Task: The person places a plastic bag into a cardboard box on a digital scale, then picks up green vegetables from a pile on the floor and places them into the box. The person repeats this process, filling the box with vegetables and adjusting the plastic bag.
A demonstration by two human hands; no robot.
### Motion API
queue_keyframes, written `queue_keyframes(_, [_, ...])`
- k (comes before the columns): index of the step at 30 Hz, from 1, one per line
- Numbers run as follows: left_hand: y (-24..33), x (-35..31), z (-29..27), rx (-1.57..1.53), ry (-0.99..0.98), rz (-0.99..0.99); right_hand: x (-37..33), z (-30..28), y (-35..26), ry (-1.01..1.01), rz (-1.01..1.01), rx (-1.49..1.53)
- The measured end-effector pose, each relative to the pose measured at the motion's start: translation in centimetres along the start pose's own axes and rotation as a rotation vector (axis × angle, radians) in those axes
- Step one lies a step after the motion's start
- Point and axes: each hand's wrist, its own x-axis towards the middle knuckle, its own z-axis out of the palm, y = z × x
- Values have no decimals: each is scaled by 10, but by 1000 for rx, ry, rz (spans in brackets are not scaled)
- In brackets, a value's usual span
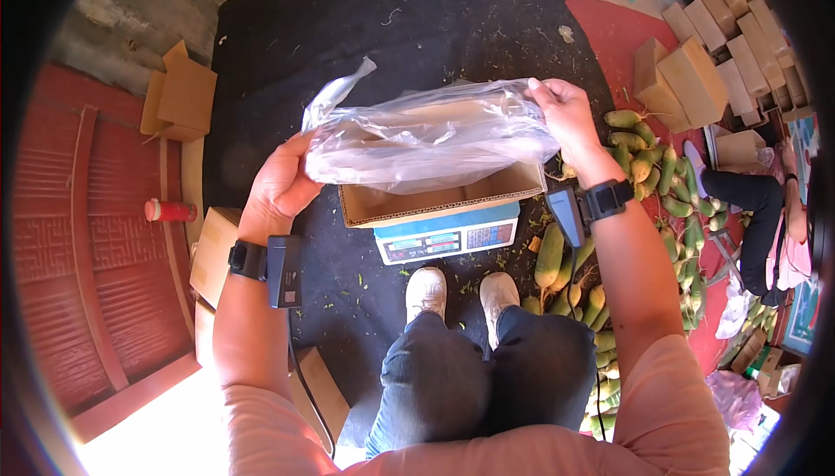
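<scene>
A clear plastic bag (pixel 417 141) is stretched sideways between my two hands, over an open cardboard box (pixel 439 206). My left hand (pixel 285 176) grips the bag's left end, where a loose twisted corner sticks up beyond the fingers. At the right end, my right hand (pixel 565 115) pinches the film between thumb and fingers. The box sits on a blue and white digital scale (pixel 448 239), its near wall showing below the film. Through the plastic, part of the box's inside shows pale brown; its floor cannot be made out.
Green radishes (pixel 550 257) lie heaped to the right, reaching close to my shoes. Cardboard boxes (pixel 731 36) are stacked at the far right. More cartons (pixel 184 93) stand at the left, near a red bottle (pixel 170 211). Another person (pixel 757 215) sits at the right edge.
</scene>
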Motion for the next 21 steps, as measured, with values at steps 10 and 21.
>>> queue_keyframes(10, [0,38,-20,-64,254,-137,36,-2,26,-123,279,-102])
queue_keyframes(21, [-37,-44,-41,-302,186,-58,-24,-40,20,68,-436,-252])
